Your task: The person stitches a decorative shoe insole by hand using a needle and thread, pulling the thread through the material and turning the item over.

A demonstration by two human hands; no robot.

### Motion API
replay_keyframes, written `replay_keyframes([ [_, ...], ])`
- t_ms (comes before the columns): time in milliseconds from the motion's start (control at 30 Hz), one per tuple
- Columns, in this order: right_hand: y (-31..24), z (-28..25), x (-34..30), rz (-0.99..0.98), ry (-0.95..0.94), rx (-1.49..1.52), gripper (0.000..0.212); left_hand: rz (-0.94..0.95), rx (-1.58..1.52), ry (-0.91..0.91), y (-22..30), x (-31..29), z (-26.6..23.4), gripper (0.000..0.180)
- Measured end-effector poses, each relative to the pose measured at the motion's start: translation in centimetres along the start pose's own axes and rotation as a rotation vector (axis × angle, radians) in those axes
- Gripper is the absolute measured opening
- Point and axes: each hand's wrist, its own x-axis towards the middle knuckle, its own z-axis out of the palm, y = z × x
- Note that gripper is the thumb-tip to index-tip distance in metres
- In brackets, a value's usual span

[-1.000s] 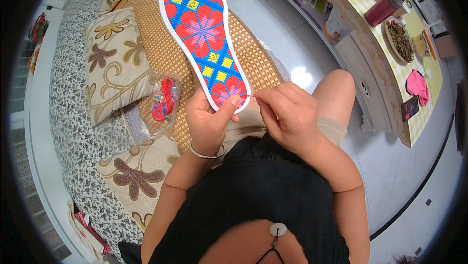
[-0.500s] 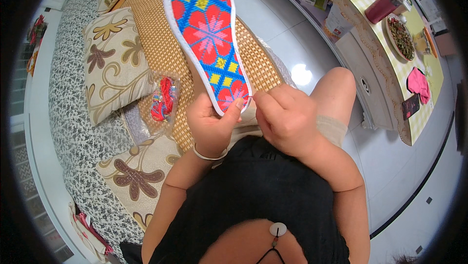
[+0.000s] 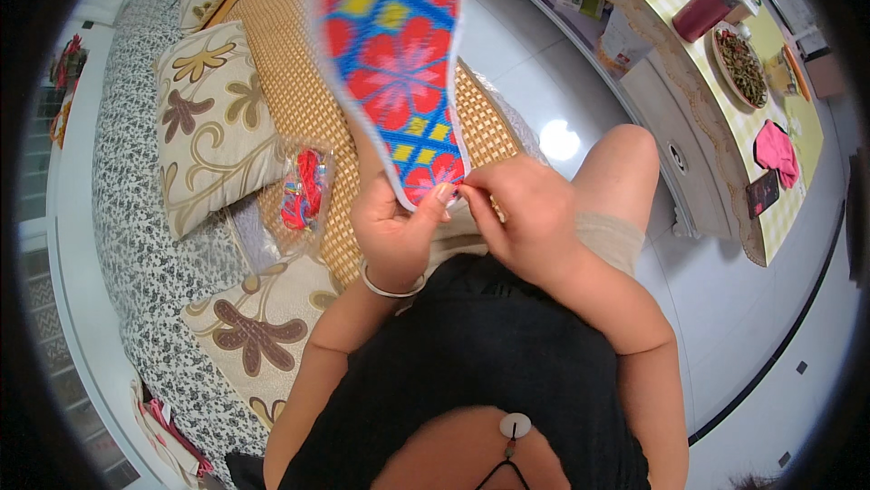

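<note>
An embroidered insole (image 3: 403,73) with red flowers, blue bands, yellow squares and a white border stands out in front of me. My left hand (image 3: 399,227) grips its near, narrower end, with the thumb on the patterned face and the fingers behind. At the lower right edge of that end, my right hand (image 3: 521,209) is closed in a pinch against the border. Whatever lies between its fingertips is too small to make out. The insole's far part is blurred and runs out of the top of the picture.
A clear bag of red and blue thread (image 3: 304,189) lies on the woven mat (image 3: 299,64), beside a patterned cushion (image 3: 217,119). To the right stands a table with a checked cloth (image 3: 725,128), bearing a maroon flask (image 3: 707,8), a plate of food (image 3: 740,64), a pink cloth (image 3: 777,155) and a phone (image 3: 763,193).
My right hand has come left and slightly down, its fingertips now at the insole's border. The insole's far part has swung to the right and appears larger. My left hand keeps its grip.
</note>
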Motion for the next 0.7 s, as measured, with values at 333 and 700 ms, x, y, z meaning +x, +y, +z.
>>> replay_keyframes([
  [333,1.3,-0.6,-0.7,1.152,-0.202,1.431,0.009,-0.23,-0.448,-0.163,-0.6,0.7,-0.9,0.024],
  [700,8.2,-6.9,0.1,0.898,0.436,1.695,0.003,-0.231,-0.626,-0.244,-1.1,2.7,-3.2,0.018],
])
